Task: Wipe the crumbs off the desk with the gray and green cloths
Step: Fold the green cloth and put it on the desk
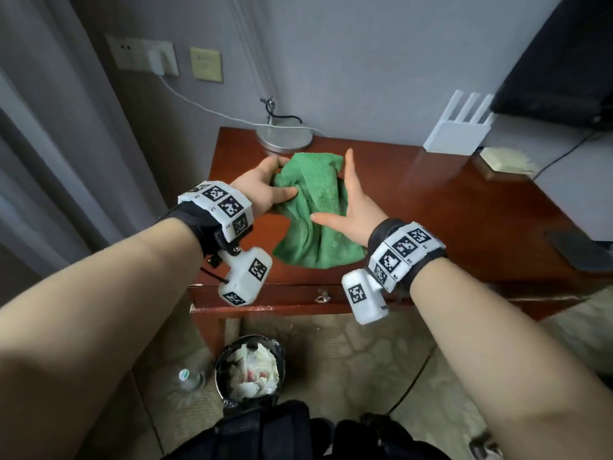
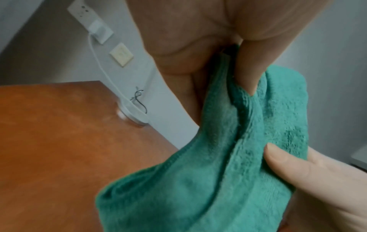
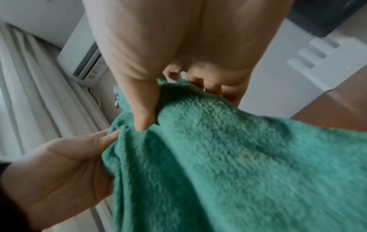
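Observation:
A green cloth (image 1: 315, 207) hangs bunched above the red-brown desk (image 1: 447, 210), held between both hands. My left hand (image 1: 282, 177) grips its upper left part; the thumb (image 2: 250, 70) digs into a fold while the fingers lie behind the cloth (image 2: 198, 180). My right hand (image 1: 331, 190) pinches the cloth's right side, its thumb (image 3: 143, 109) pressed into the pile (image 3: 238, 157) and its fingers up behind the edge. No gray cloth is in view. I cannot make out any crumbs on the desk.
A round lamp base (image 1: 283, 137) with a white cable stands at the desk's back edge. A white router (image 1: 457, 134) and a dark screen (image 1: 564, 61) are at the back right. A dark phone (image 1: 577, 247) lies at right. A full bin (image 1: 248, 370) and a bottle (image 1: 190, 380) are on the floor.

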Motion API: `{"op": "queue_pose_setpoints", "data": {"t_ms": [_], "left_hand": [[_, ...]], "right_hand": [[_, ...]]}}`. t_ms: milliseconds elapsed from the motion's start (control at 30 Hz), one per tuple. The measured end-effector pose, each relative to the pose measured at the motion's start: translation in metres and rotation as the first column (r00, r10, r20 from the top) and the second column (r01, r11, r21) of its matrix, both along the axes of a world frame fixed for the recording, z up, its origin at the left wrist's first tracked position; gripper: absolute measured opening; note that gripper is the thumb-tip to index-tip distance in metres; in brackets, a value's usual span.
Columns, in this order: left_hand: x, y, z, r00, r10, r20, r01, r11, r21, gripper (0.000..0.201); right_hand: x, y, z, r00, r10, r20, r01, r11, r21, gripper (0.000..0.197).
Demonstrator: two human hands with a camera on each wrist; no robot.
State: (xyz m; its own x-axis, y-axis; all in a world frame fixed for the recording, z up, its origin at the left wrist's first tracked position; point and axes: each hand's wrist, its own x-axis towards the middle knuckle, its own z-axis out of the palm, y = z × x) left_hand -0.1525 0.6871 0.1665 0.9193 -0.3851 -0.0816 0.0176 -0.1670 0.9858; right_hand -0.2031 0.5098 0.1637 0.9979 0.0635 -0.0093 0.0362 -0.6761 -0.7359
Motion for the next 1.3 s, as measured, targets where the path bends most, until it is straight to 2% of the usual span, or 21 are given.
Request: {"op": "queue_pose_setpoints", "data": {"t_ms": [67, 167, 200, 267, 400, 467, 667, 833, 933, 1133, 1300], "left_hand": [[-0.012, -0.024, 0.012, 0.997, -0.023, 0.078, 0.02, 0.999, 0.04, 0.031], [-0.037, -0.063, 0.028, 0.975, -0.106, 0.195, 0.08, 0.988, 0.136, 0.035], [-0.046, -0.077, 0.032, 0.964, -0.135, 0.23, 0.098, 0.981, 0.165, 0.035], [-0.062, -0.104, 0.038, 0.946, -0.173, 0.274, 0.119, 0.972, 0.202, 0.034], [-0.085, -0.157, 0.045, 0.928, -0.2, 0.315, 0.129, 0.964, 0.231, 0.035], [-0.093, -0.18, 0.049, 0.92, -0.21, 0.331, 0.135, 0.962, 0.236, 0.036], [-0.091, -0.231, 0.062, 0.902, -0.267, 0.34, 0.177, 0.946, 0.272, 0.036], [-0.066, -0.269, 0.068, 0.896, -0.312, 0.316, 0.236, 0.937, 0.256, 0.034], [-0.047, -0.297, 0.068, 0.883, -0.363, 0.299, 0.291, 0.921, 0.258, 0.036], [-0.013, -0.344, 0.072, 0.868, -0.415, 0.273, 0.351, 0.901, 0.255, 0.032], [0.01, -0.391, 0.068, 0.853, -0.46, 0.248, 0.387, 0.875, 0.292, 0.032]], "right_hand": [[-0.015, -0.03, 0.008, 0.999, -0.045, 0.025, 0.044, 0.999, 0.03, 0.104], [-0.041, -0.079, 0.019, 0.989, -0.133, 0.063, 0.133, 0.991, -0.001, 0.069], [-0.05, -0.095, 0.021, 0.987, -0.155, 0.047, 0.155, 0.988, 0.008, 0.065], [-0.07, -0.124, 0.027, 0.986, -0.167, 0.014, 0.167, 0.986, 0.015, 0.07], [-0.1, -0.176, 0.032, 0.985, -0.172, 0.004, 0.172, 0.985, -0.022, 0.102], [-0.111, -0.198, 0.035, 0.977, -0.211, -0.003, 0.211, 0.977, -0.011, 0.109], [-0.131, -0.248, 0.05, 0.96, -0.279, 0.019, 0.278, 0.96, 0.042, 0.094], [-0.113, -0.282, 0.055, 0.947, -0.321, 0.01, 0.318, 0.942, 0.11, 0.081], [-0.093, -0.306, 0.053, 0.932, -0.362, -0.005, 0.36, 0.925, 0.123, 0.061], [-0.063, -0.352, 0.053, 0.91, -0.403, 0.101, 0.405, 0.914, -0.006, 0.055], [-0.043, -0.398, 0.046, 0.903, -0.418, 0.098, 0.422, 0.906, -0.03, 0.058]]}}
